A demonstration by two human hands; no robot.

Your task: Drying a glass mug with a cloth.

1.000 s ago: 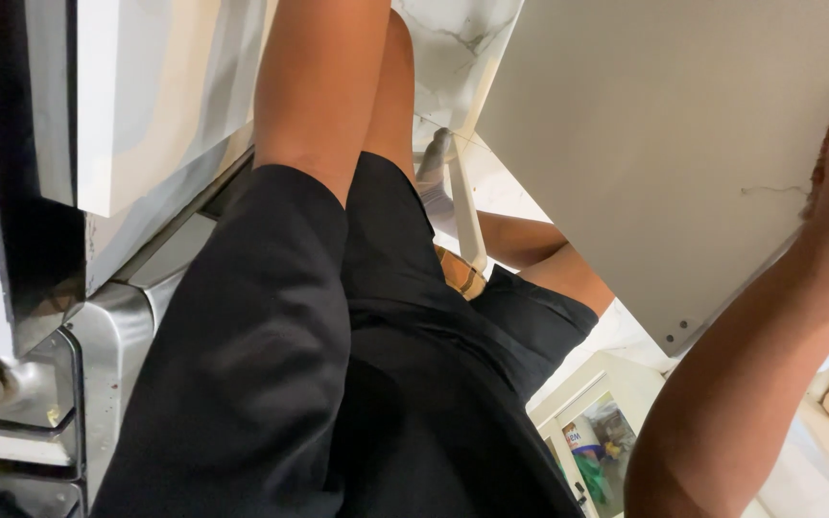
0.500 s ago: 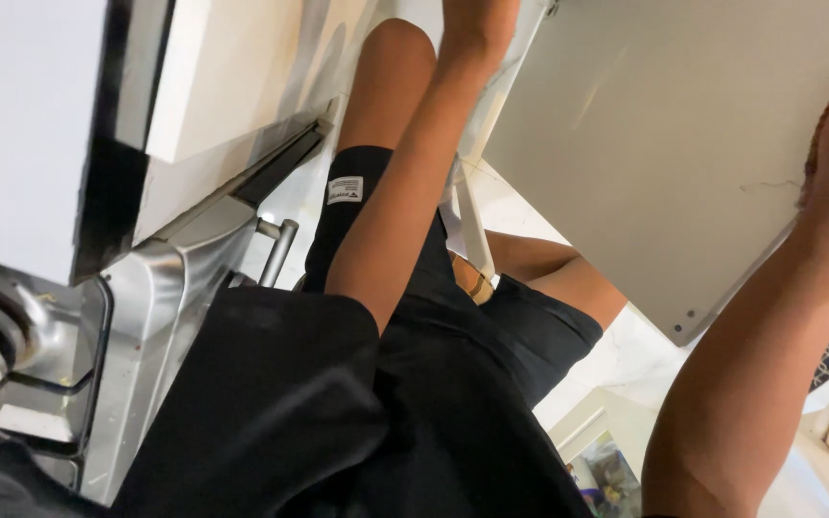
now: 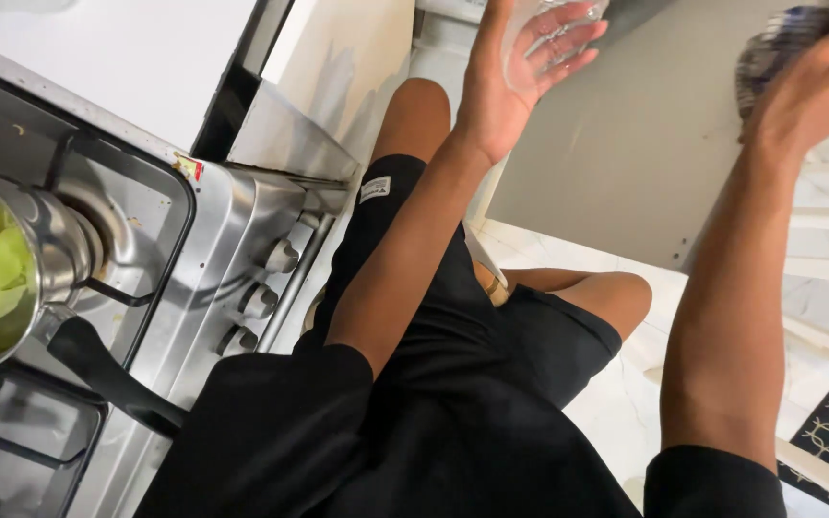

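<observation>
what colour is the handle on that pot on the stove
Black, on the steel pot's handle, seen in the head view.

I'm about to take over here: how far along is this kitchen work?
Done: a pot of green leaves sits on the stove. In hand: the left hand holds a clear glass, the right hand grips a dark cloth, beside a grey panel. Left: neither is set down yet.

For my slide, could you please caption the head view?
Left hand holds a clear glass, right hand grips a dark cloth, beside a stove.
</observation>
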